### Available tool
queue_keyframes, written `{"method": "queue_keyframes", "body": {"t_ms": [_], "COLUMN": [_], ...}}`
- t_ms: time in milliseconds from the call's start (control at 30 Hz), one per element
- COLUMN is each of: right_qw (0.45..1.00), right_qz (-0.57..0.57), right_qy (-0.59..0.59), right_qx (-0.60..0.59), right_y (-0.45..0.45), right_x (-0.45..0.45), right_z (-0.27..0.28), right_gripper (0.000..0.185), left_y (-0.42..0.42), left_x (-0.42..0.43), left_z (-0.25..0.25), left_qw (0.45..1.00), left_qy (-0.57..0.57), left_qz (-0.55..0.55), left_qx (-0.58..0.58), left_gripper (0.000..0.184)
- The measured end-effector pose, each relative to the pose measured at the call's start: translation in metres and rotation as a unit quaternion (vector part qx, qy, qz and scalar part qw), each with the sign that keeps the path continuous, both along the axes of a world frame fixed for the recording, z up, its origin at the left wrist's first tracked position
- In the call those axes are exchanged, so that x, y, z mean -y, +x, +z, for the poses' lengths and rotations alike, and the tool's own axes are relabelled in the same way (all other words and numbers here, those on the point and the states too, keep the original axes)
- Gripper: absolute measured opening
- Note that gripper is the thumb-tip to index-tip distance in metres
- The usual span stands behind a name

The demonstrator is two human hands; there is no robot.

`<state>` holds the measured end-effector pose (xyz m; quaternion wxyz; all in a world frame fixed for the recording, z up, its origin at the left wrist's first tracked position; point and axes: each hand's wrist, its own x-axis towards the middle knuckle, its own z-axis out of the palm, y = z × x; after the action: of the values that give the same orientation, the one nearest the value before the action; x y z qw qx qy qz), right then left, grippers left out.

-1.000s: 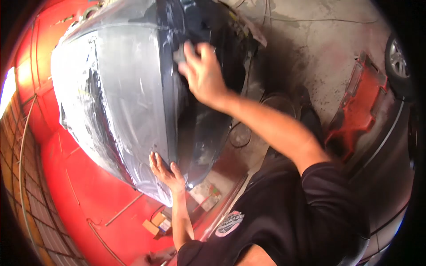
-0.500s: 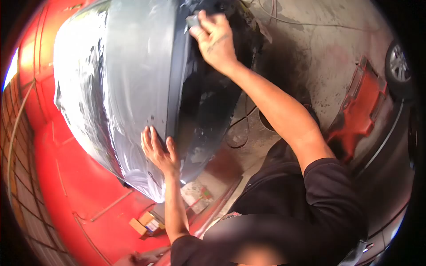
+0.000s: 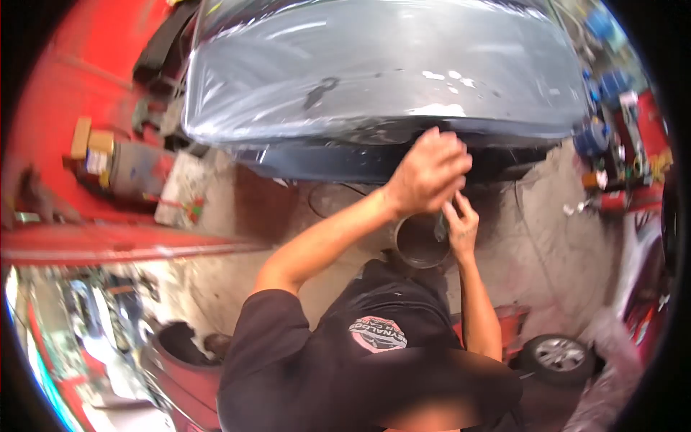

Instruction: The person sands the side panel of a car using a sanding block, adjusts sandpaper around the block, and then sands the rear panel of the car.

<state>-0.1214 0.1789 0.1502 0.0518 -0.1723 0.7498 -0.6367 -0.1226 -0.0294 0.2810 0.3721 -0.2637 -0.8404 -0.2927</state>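
Observation:
My left hand (image 3: 430, 171) is held over the front edge of a grey, wet-looking car panel (image 3: 374, 79), its fingers curled and slightly blurred. Whatever those fingers may hold is hidden. Just below it, my right hand (image 3: 462, 222) pinches a small grey pad (image 3: 440, 227) that hangs down from the fingers. That pad is above the mouth of a round bucket (image 3: 422, 248) on the floor. Pale streaks and wet spots mark the panel, and a dark lower strip (image 3: 324, 164) runs along its near edge.
To the left are a red surface and a cardboard box (image 3: 98, 147). Blue containers (image 3: 592, 139) and tools stand at the right. Behind my right arm lie a wheel (image 3: 560, 358) and a red part (image 3: 504, 327). A thin cable (image 3: 317, 198) crosses the concrete floor.
My view has turned, and the panel now lies across the top. Both hands have left its surface and come together near its edge, the right one lowered with the pad to the bucket.

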Motion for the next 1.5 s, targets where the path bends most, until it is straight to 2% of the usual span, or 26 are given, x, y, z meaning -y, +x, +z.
{"method": "queue_keyframes", "body": {"t_ms": [67, 133, 167, 200, 233, 267, 367, 400, 467, 600, 633, 733, 767, 867, 900, 967, 1000, 1033, 1067, 1133, 1167, 1200, 1267, 1333, 1433, 1500], "right_qw": [0.985, 0.957, 0.940, 0.919, 0.906, 0.899, 0.836, 0.800, 0.773, 0.728, 0.717, 0.672, 0.679, 0.649, 0.682, 0.730, 0.759, 0.772, 0.753, 0.809, 0.826, 0.842, 0.801, 0.675, 0.659, 0.625], "right_qz": [0.042, 0.110, 0.152, 0.192, 0.226, 0.225, 0.329, 0.368, 0.386, 0.419, 0.427, 0.481, 0.440, 0.465, 0.488, 0.523, 0.560, 0.563, 0.557, 0.500, 0.485, 0.467, 0.374, 0.338, 0.331, 0.330], "right_qy": [-0.076, -0.101, -0.112, -0.121, -0.129, -0.138, -0.172, -0.195, -0.195, -0.138, -0.118, -0.067, -0.028, -0.006, 0.055, 0.172, 0.227, 0.286, 0.303, 0.287, 0.243, 0.197, 0.197, 0.240, 0.291, 0.295], "right_qx": [0.150, 0.247, 0.285, 0.322, 0.335, 0.350, 0.404, 0.431, 0.463, 0.524, 0.539, 0.559, 0.588, 0.602, 0.542, 0.406, 0.241, 0.068, -0.174, -0.116, -0.151, -0.184, -0.424, -0.610, -0.609, -0.642], "right_y": [0.021, 0.030, 0.030, 0.028, 0.029, 0.031, 0.032, 0.037, 0.035, 0.033, 0.031, 0.021, 0.025, 0.030, 0.024, 0.010, 0.007, 0.004, -0.009, -0.007, -0.013, -0.019, -0.026, -0.040, -0.068, -0.077], "right_x": [-0.011, -0.011, -0.010, -0.009, 0.000, 0.008, 0.034, 0.045, 0.056, 0.077, 0.081, 0.082, 0.081, 0.086, 0.092, 0.111, 0.123, 0.136, 0.145, 0.174, 0.190, 0.207, 0.248, 0.290, 0.326, 0.332], "right_z": [0.011, 0.025, 0.033, 0.039, 0.042, 0.036, 0.029, 0.040, 0.039, 0.067, 0.072, 0.048, 0.055, 0.053, 0.047, 0.033, 0.049, 0.065, 0.069, 0.124, 0.143, 0.161, 0.192, 0.207, 0.166, 0.165], "right_gripper": [0.043, 0.045, 0.048, 0.052, 0.062, 0.063, 0.064, 0.063, 0.063, 0.059, 0.058, 0.053, 0.049, 0.044, 0.043, 0.042, 0.043, 0.044, 0.042, 0.032, 0.029, 0.025, 0.024, 0.030, 0.042, 0.046], "left_y": [0.061, 0.117, 0.137, 0.154, 0.168, 0.177, 0.187, 0.190, 0.198, 0.210, 0.210, 0.212, 0.211, 0.217, 0.219, 0.213, 0.211, 0.213, 0.215, 0.224, 0.225, 0.228, 0.236, 0.247, 0.270, 0.294], "left_x": [-0.004, -0.004, -0.003, -0.003, -0.006, -0.009, -0.024, -0.022, -0.018, -0.035, -0.041, -0.059, -0.063, -0.068, -0.068, -0.066, -0.060, -0.054, -0.044, -0.021, -0.009, 0.004, 0.029, 0.043, 0.053, 0.037], "left_z": [-0.050, -0.117, -0.136, -0.135, -0.134, -0.131, -0.118, -0.114, -0.102, -0.083, -0.092, -0.100, -0.090, -0.101, -0.105, -0.138, -0.138, -0.138, -0.142, -0.156, -0.163, -0.170, -0.185, -0.201, -0.249, -0.324], "left_qw": [0.989, 0.917, 0.838, 0.765, 0.676, 0.575, 0.526, 0.533, 0.548, 0.559, 0.575, 0.583, 0.569, 0.568, 0.553, 0.579, 0.591, 0.555, 0.546, 0.525, 0.511, 0.526, 0.549, 0.560, 0.559, 0.516], "left_qy": [0.097, 0.259, 0.378, 0.491, 0.592, 0.679, 0.770, 0.772, 0.775, 0.804, 0.797, 0.802, 0.815, 0.821, 0.832, 0.813, 0.801, 0.827, 0.833, 0.842, 0.847, 0.831, 0.793, 0.765, 0.723, 0.716], "left_qz": [0.026, 0.151, 0.139, 0.085, 0.025, -0.039, -0.171, -0.177, -0.187, -0.126, -0.093, -0.089, -0.088, -0.052, -0.046, 0.023, 0.057, 0.022, 0.050, 0.111, 0.139, 0.181, 0.260, 0.308, 0.386, 0.446], "left_qx": [0.110, 0.264, 0.368, 0.409, 0.438, 0.455, 0.319, 0.297, 0.255, 0.160, 0.159, 0.093, 0.057, 0.011, -0.003, -0.052, -0.074, -0.089, -0.076, -0.054, -0.047, -0.020, 0.041, 0.076, 0.122, 0.150], "left_gripper": [0.037, 0.041, 0.042, 0.042, 0.043, 0.043, 0.052, 0.055, 0.062, 0.056, 0.066, 0.064, 0.062, 0.050, 0.051, 0.053, 0.054, 0.048, 0.045, 0.041, 0.040, 0.040, 0.040, 0.042, 0.048, 0.048]}}
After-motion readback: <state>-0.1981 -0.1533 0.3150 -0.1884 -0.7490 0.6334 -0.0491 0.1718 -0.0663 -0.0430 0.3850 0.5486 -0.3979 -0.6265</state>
